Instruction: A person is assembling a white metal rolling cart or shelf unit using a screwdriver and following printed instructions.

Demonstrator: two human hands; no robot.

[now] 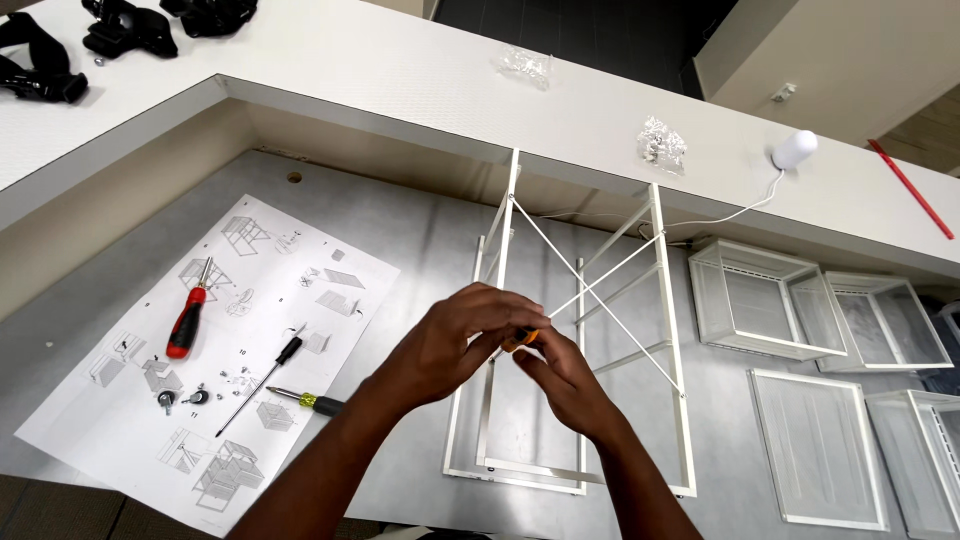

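Note:
My left hand [455, 335] and my right hand [565, 378] meet over the grey table, both closed around a small tool with an orange and black handle [520, 339]. They hover above a white metal rack frame [660, 300] with crossed diagonal braces, which lies on the table and leans toward the raised ledge. The tool's tip is hidden by my fingers.
A paper instruction sheet [330, 330] lies at left with a red-handled screwdriver [188, 320], a thin black screwdriver [262, 378], a yellow-collared one [305, 400] and small castors [182, 399]. White wire baskets [765, 300] and panels [820, 445] sit at right. Hardware bags [661, 145] rest on the ledge.

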